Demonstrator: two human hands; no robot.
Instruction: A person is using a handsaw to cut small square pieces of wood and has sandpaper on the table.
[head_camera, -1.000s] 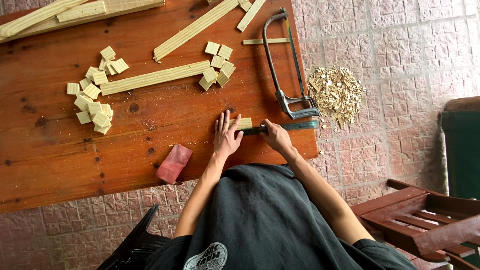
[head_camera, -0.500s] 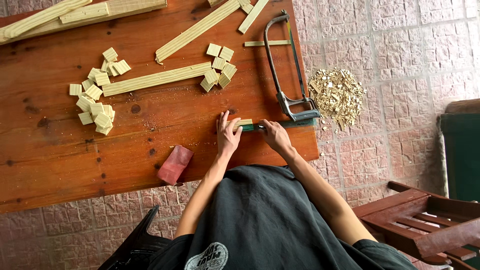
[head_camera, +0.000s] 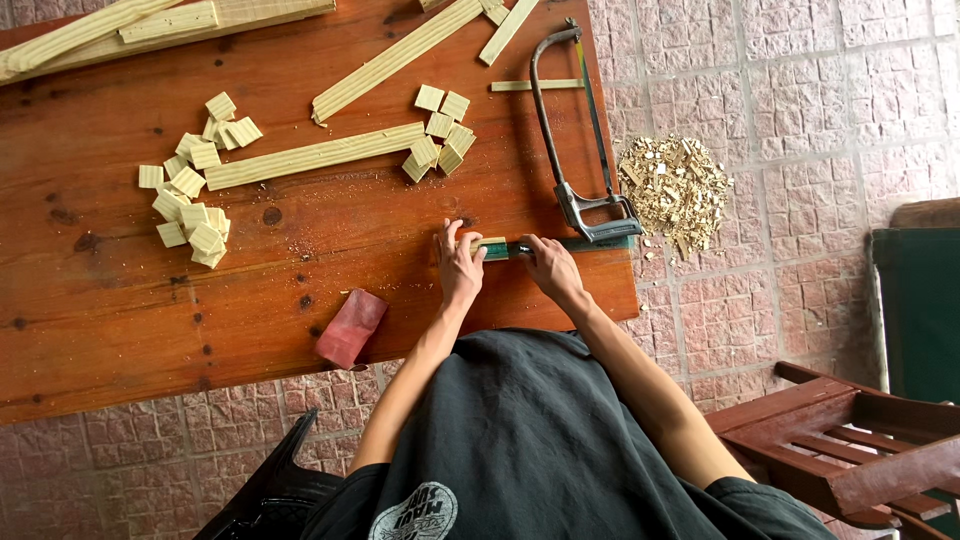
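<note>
Reddish wooden table (head_camera: 120, 300) — left hand (head_camera: 458, 262) presses flat on a pale wood strip (head_camera: 488, 245), right hand (head_camera: 548, 265) grips a green-handled tool (head_camera: 575, 243) beside the hacksaw (head_camera: 585, 150).

A reddish wooden table (head_camera: 120, 330) carries long pale wood strips (head_camera: 315, 157), small cut blocks (head_camera: 190, 215) left of them, a hacksaw (head_camera: 580, 140) right, a red block (head_camera: 350, 328) below.

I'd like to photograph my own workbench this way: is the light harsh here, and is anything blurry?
Head view: soft, even light, only faint shadows under the hands and hacksaw; no glare on the wooden table; wood blocks sharp; edges slightly curved.
</note>
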